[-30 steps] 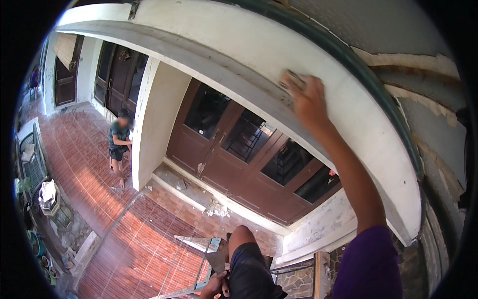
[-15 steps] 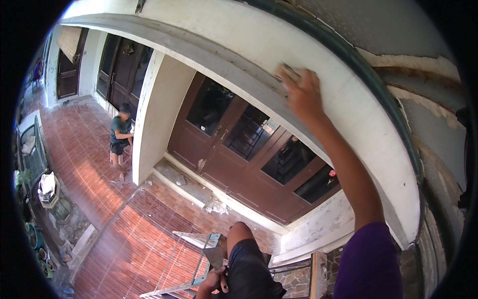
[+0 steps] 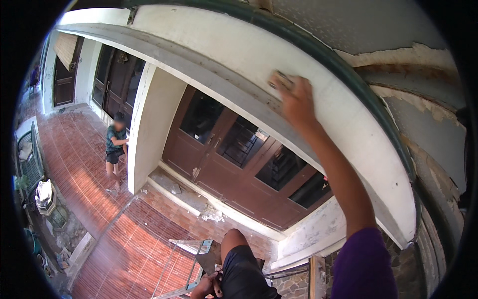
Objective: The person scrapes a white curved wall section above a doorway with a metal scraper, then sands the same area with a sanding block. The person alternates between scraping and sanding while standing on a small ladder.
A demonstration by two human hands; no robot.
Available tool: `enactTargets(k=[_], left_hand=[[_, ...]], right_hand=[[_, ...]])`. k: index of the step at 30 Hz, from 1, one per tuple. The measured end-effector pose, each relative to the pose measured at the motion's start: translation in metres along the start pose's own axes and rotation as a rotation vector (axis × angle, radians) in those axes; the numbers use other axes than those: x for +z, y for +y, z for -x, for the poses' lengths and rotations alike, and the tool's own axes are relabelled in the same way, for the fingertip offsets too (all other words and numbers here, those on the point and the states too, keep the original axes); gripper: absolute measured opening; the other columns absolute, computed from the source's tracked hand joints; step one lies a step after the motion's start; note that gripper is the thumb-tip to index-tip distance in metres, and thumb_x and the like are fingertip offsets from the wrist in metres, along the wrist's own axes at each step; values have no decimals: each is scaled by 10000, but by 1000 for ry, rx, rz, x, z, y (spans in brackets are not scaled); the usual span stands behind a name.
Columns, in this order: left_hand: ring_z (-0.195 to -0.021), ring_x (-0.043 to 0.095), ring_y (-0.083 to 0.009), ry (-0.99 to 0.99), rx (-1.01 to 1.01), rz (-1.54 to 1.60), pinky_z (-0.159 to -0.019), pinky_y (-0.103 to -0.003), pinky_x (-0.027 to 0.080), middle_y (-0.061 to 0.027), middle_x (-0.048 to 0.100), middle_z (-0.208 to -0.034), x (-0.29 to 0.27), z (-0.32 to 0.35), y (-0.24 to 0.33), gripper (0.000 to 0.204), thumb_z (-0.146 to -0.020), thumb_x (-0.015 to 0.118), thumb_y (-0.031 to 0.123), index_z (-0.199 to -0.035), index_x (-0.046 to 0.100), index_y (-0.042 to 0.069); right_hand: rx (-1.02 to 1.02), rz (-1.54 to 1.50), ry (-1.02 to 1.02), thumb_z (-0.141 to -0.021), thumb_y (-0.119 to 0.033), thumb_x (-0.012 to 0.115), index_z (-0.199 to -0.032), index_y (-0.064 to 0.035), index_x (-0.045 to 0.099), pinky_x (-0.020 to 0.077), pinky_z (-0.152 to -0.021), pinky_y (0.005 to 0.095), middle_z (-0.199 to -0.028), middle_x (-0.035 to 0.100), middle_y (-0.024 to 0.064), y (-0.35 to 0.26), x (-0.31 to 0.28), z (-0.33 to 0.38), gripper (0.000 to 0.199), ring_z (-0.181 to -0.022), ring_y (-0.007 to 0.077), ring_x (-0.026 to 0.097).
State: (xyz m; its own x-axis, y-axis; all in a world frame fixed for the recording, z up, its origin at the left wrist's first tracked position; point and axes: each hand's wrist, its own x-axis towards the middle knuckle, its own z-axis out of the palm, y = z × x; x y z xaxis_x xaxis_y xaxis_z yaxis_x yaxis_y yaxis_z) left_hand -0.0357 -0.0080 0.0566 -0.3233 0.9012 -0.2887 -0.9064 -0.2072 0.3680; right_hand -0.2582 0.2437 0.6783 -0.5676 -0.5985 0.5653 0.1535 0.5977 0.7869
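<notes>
Your right hand (image 3: 298,102) presses a small sanding block (image 3: 280,79) flat against the white beam face (image 3: 239,55), mid-sanding by my reading; your left hand (image 3: 205,286) grips the ladder frame (image 3: 191,264) below.

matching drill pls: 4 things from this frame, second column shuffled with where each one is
Things:
1. right hand
2. left hand
3. other person
4. brown double doors

Places:
A. standing on the red brick floor beside the white pillar
B. set in the wall under the white beam
C. raised, pressing a small pad against the white beam
D. low at the bottom edge, on the metal frame by the knee

Pairs: 1-C, 2-D, 3-A, 4-B
</notes>
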Motion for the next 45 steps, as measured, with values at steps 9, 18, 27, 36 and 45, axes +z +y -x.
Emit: enactTargets(k=[9, 18, 27, 36, 45], left_hand=[[-851, 619, -246, -106, 10, -42, -780, -393, 512, -82, 654, -947, -10, -14, -6, 243, -1053, 451, 190, -1142, 626, 46], [-863, 596, -200, 15, -17, -43, -813, -333, 475, -59, 636, -970, -2, -5, 4, 199, -1029, 487, 132, -1153, 617, 47], [-808, 611, -239, -72, -72, -29, -763, -366, 500, -84, 639, -924, 6, -12, 5, 261, -1048, 451, 213, -1153, 615, 38], [-792, 601, -235, -140, -198, -34, -739, -363, 498, -75, 631, -924, 4, -9, 14, 285, -1051, 437, 236, -1169, 598, 32], [-753, 582, -232, -101, -219, -20, -668, -375, 499, -64, 609, -906, -2, -11, 12, 191, -1020, 487, 213, -1111, 576, 71]], right_hand=[[68, -3, 148, -906, -88, 642, -1287, -191, 686, 430, -946, 490, -1153, 565, 163, 16, -32, 19, 397, -1102, 361, 536], [92, 16, 56, -934, -105, 598, -1294, -216, 674, 451, -891, 486, -1135, 577, 172, 32, -15, 10, 384, -1067, 362, 556], [231, 41, -44, -815, -22, 719, -1328, -181, 654, 432, -974, 481, -1240, 551, 186, 61, -96, 119, 541, -1140, 386, 517], [227, 151, -39, -779, -68, 767, -1340, -188, 648, 355, -1053, 488, -1330, 520, 161, 59, -93, 115, 586, -1199, 360, 494], [311, 10, 59, -792, -56, 741, -1322, -164, 663, 433, -959, 432, -1259, 561, 141, 40, -78, 91, 547, -1167, 314, 526]])
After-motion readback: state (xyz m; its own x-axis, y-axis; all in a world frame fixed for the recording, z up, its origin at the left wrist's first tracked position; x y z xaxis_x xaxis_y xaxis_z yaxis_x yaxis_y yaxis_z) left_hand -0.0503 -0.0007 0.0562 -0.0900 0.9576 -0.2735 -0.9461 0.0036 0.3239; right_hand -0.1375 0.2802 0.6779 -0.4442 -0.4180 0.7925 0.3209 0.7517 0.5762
